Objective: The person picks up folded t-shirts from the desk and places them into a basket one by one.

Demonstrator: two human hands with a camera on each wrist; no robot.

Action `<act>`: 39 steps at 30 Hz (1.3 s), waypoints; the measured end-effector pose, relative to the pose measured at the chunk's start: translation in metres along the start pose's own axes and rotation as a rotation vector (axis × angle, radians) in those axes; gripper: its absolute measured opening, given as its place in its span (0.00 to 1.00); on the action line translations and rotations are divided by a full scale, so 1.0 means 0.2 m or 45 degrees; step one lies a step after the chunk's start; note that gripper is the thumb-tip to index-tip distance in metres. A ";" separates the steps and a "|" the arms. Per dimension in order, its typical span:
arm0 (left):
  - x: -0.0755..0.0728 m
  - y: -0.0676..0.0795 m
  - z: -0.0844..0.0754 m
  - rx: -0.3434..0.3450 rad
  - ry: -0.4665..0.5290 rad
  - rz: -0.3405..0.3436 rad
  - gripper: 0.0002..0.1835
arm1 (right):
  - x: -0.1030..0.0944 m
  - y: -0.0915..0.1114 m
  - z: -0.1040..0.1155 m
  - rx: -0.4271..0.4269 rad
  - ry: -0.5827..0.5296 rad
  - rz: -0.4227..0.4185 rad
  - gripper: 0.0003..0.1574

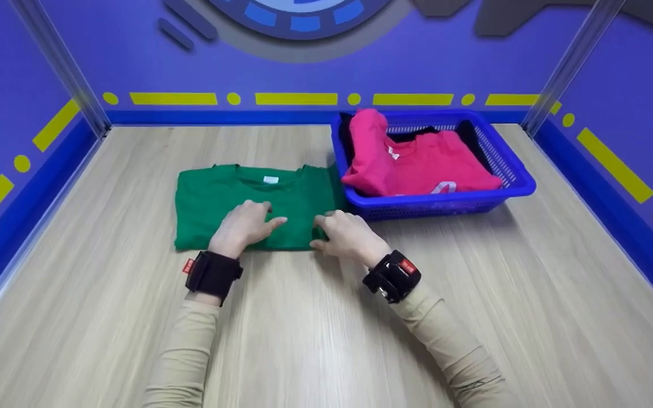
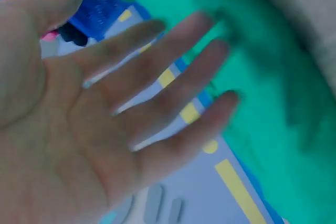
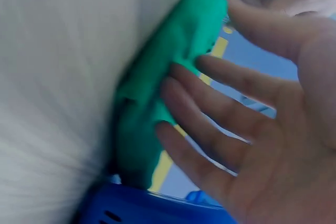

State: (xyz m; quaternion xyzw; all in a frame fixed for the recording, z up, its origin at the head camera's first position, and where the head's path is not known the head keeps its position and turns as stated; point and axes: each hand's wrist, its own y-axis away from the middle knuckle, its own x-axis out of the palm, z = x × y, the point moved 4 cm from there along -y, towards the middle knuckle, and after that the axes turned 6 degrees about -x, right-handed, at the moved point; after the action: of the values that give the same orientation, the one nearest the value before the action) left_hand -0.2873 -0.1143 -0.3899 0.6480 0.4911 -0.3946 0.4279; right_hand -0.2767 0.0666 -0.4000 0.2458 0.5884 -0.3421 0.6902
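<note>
Green T-shirt (image 1: 207, 195): is lying flat in a layered rectangle on the worktop (image 1: 281, 340), its collar and white neck label (image 1: 270, 179) facing away from the person, its right side resting just beside the blue basket (image 1: 417, 212)
Expected handling: the cloth is probably behaving as light, soft and limp, hardly slippery and not fragile, its layers readily sagging or sliding out of line under a one-point lift
Place of hold: the two side edges are seemingly offering the surest support, with fingers going beneath all layers and thumbs lying above
Left hand (image 1: 244, 224): is hanging over the near middle of the shirt, palm down, fingers spreading apart and clasping nothing; contact cannot be told
Right hand (image 1: 349, 235): is reaching to the near right corner, fingers bending gently and standing apart, thumb well clear of them; fingertips are meeting or almost meeting the cloth
</note>
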 end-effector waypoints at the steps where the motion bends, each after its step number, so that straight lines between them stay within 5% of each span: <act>1: 0.00 -0.01 0.00 0.021 -0.017 -0.052 0.31 | 0.00 0.00 0.00 -0.008 0.010 -0.047 0.22; 4: 0.00 -0.03 0.03 0.040 -0.056 -0.162 0.30 | 0.01 -0.01 -0.02 -0.023 0.066 -0.175 0.24; 7: 0.02 -0.06 0.06 0.012 -0.081 -0.175 0.32 | 0.02 -0.02 -0.02 -0.020 0.092 -0.231 0.30; 17: 0.09 -0.06 0.17 -0.165 -0.049 0.126 0.40 | 0.07 -0.02 -0.04 0.065 0.014 0.054 0.40; 26: 0.08 -0.04 0.16 -0.211 -0.046 0.175 0.40 | 0.05 -0.01 -0.03 0.035 0.061 0.073 0.38; 39: 0.05 0.03 0.08 -0.333 -0.074 0.364 0.48 | -0.01 0.04 0.08 -0.017 0.194 0.272 0.35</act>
State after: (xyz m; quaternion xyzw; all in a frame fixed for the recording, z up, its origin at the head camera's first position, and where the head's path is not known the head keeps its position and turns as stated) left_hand -0.2802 -0.1282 -0.4033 0.6383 0.4285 -0.2811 0.5744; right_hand -0.2596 0.0604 -0.3950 0.3278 0.6119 -0.2431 0.6775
